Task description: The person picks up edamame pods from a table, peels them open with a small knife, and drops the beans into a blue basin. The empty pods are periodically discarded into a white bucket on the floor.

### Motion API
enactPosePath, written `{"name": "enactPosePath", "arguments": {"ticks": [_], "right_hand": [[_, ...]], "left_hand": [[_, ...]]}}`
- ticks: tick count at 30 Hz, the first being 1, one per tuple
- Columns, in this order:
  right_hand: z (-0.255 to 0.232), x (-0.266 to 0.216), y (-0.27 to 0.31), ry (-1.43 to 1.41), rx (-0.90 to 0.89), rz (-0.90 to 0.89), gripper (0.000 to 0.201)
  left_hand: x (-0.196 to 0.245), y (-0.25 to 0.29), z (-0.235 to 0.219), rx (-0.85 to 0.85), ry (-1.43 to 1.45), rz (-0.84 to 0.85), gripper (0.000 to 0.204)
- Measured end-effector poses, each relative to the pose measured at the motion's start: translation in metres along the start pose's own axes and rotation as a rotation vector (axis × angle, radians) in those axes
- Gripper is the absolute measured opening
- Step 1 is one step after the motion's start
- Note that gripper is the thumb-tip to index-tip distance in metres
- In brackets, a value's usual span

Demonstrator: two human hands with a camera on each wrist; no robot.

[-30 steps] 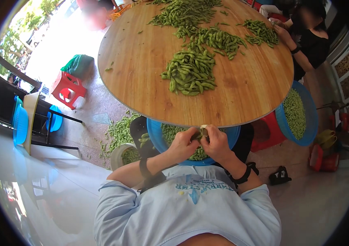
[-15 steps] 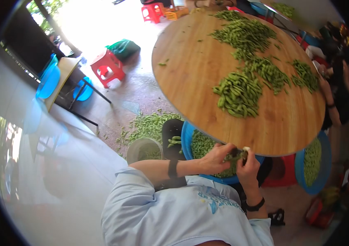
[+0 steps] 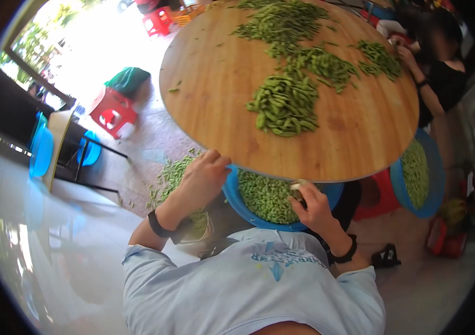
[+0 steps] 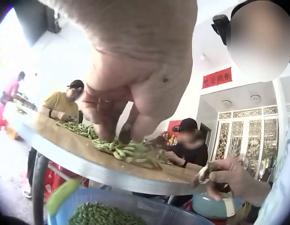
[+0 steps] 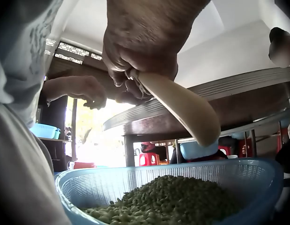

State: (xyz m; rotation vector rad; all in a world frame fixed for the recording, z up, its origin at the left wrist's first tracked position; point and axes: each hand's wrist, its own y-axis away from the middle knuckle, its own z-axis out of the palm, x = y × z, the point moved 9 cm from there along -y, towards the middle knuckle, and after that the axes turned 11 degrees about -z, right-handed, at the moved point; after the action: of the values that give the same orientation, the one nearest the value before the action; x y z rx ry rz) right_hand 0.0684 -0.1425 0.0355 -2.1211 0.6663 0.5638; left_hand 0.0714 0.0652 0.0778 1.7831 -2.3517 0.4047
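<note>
My left hand [image 3: 201,176] is raised left of the blue basket [image 3: 265,223], over the floor side, fingers loosely bent and holding nothing. A green pod [image 4: 63,194] hangs in the air beside the basket in the left wrist view. Above the basket's right part, my right hand [image 3: 314,207] grips a tool with a broad pale end [image 5: 187,110]; its metal part [image 4: 205,172] shows by the thumb in the left wrist view. Shelled green beans [image 3: 262,195] fill much of the basket, which sits at my lap below the table edge.
Piles of pods [image 3: 285,106] lie on the round wooden table [image 3: 215,100]. A pale bucket [image 3: 197,230] and scattered pods [image 3: 173,173] are on the floor at left. Another blue basin of beans [image 3: 416,173] stands at right, near a person in black [image 3: 444,84]. A red stool [image 3: 113,111] stands beyond.
My hands were together over the basket; the left has moved away to the left and let go of a pod. The right keeps the tool. The head view swung right, then partly back.
</note>
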Motion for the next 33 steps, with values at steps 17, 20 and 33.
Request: {"name": "enactPosePath", "arguments": {"ticks": [17, 20, 33], "right_hand": [[0.004, 0.03, 0.017, -0.333, 0.044, 0.226, 0.037], [0.014, 0.038, 0.017, -0.81, 0.104, 0.52, 0.036], [0.029, 0.025, 0.004, -1.329, 0.181, 0.574, 0.042]], "left_hand": [[-0.062, -0.12, 0.04, 0.331, 0.341, -0.365, 0.023], [-0.039, -0.1, 0.034, 0.219, 0.807, -0.417, 0.018], [0.043, -0.048, 0.094, -0.336, 1.533, -0.47, 0.009]]}}
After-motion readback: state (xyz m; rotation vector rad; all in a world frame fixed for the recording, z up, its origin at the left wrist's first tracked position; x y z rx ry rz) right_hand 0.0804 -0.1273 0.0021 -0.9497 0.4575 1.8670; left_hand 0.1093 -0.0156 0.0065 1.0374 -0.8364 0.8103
